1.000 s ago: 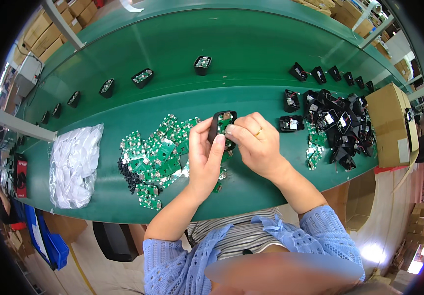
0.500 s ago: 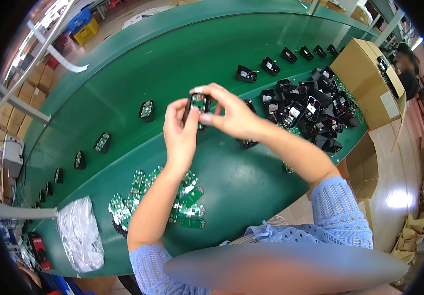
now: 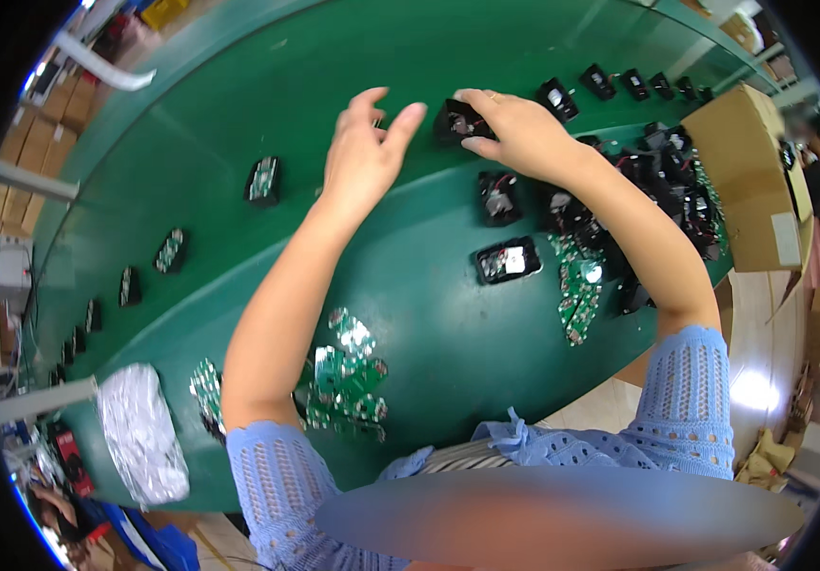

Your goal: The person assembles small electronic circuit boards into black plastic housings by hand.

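My right hand (image 3: 529, 133) reaches over the far side of the green bench, its thumb and fingers closed on a black plastic housing (image 3: 453, 122). To the left of it, my left hand (image 3: 362, 152) is raised with thumb and fingers apart, and a small dark bit of something shows behind its fingers, mostly hidden. Two more open black housings lie nearer to me: one with a grey part inside (image 3: 498, 198), and one with a white part inside (image 3: 509, 261). Left of my left hand stands a black housing with a green circuit board in it (image 3: 263, 181).
Loose green circuit boards (image 3: 348, 385) lie by my left forearm, others (image 3: 578, 295) at the right. A heap of black housings (image 3: 662, 181) sits beside a cardboard box (image 3: 748, 176). Housings line the far strip. A clear plastic bag (image 3: 143, 433) lies at the left.
My hands have parted. The left has let go of the housing with the circuit board; the right has moved right and taken hold of another black housing. The view has shifted somewhat.
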`<state>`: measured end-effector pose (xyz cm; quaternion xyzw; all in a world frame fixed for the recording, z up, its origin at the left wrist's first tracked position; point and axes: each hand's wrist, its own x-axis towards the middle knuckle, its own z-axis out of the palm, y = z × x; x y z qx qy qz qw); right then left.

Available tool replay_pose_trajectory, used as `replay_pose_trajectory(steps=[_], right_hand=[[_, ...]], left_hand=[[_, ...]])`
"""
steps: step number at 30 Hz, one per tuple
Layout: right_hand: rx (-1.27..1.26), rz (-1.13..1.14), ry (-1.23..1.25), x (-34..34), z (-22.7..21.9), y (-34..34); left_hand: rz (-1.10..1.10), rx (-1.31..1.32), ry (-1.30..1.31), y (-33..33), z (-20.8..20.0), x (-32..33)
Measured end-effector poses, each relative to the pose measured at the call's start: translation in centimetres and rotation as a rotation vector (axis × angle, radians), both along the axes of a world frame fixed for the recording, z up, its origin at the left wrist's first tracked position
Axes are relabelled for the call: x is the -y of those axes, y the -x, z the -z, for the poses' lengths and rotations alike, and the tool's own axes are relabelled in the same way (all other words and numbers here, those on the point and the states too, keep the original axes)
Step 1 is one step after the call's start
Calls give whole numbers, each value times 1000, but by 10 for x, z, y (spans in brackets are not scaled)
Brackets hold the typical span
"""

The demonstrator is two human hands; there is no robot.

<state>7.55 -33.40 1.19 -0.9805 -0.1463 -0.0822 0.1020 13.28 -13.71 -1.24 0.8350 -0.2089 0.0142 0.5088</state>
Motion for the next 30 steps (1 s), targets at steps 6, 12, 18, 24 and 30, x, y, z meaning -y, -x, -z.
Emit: replay_pose_trajectory(steps=[6,12,18,24,30], right_hand=[[350,-222,-27,-73,-19,62],[322,-434,-350,-114,-20,84],[154,-164,-233,-162,20,107],[-75,-38,-110,-186,44,125],[-332,58,-292,-187,37,124]], left_hand=[[320,-530,261,59,-33,-45],[-13,-389,298,105,-24,-93],[-319,-369,653,134,-18,-133],[-319,-441,793,156,-2,-140],[-282,-462,805,163,-1,-138]])
